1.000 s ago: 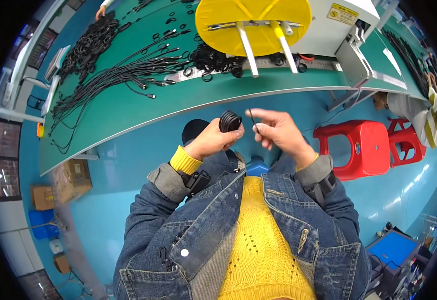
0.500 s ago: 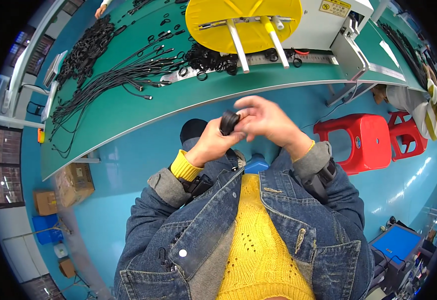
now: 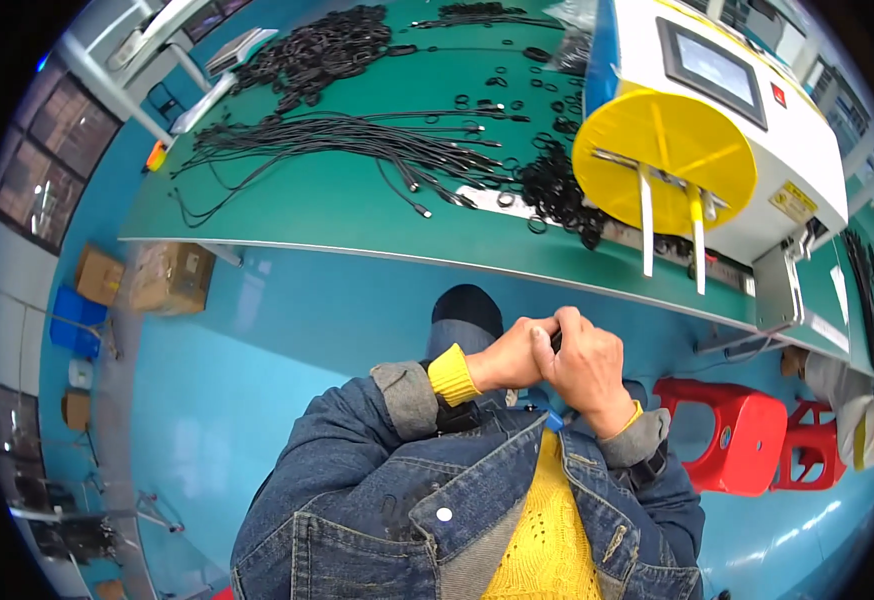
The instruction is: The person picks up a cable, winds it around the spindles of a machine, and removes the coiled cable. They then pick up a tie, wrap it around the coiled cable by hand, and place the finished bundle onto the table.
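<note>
My left hand (image 3: 510, 357) and my right hand (image 3: 589, 368) are pressed together in front of my body, just short of the table edge. Between them is a coiled black cable (image 3: 557, 341), of which only a small dark part shows. Both hands are closed round it, the right one covering most of the coil. Beyond the hands, a bundle of long black cables (image 3: 347, 137) with metal plugs lies on the green table (image 3: 287, 213). A heap of small black rings (image 3: 560, 190) sits to its right.
A white machine (image 3: 747, 140) with a yellow disc (image 3: 665, 150) and two prongs stands at the table's right. A large pile of black coils (image 3: 322, 50) lies at the far left. Red stools (image 3: 732, 440) stand right of me; cardboard boxes (image 3: 172, 277) are on the left floor.
My view has swung left and up, so the machine sits farther right. The right hand, apart-fingered before, has closed over the coil against my left hand.
</note>
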